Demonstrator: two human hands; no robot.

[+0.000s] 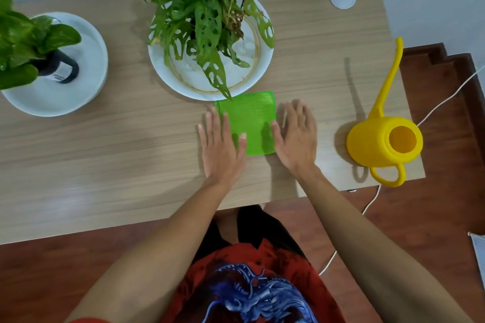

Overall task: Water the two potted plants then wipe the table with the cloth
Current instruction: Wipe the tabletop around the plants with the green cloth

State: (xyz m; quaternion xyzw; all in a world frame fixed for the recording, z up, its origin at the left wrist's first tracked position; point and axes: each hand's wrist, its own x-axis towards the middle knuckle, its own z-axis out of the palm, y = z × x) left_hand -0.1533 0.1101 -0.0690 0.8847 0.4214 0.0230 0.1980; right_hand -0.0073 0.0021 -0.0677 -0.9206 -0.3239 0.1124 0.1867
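A bright green, folded square cloth (249, 123) is being flanked on the wooden table (105, 155), just below the white saucer (168, 78), by the flat, open-fingered left hand (223, 149) and right hand (296, 139), thumbs overlapping its edges.

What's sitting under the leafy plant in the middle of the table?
A white dish with a brownish ring inside holds the plant. Its leaves hide the pot and the dish's centre. The green cloth lies just in front.
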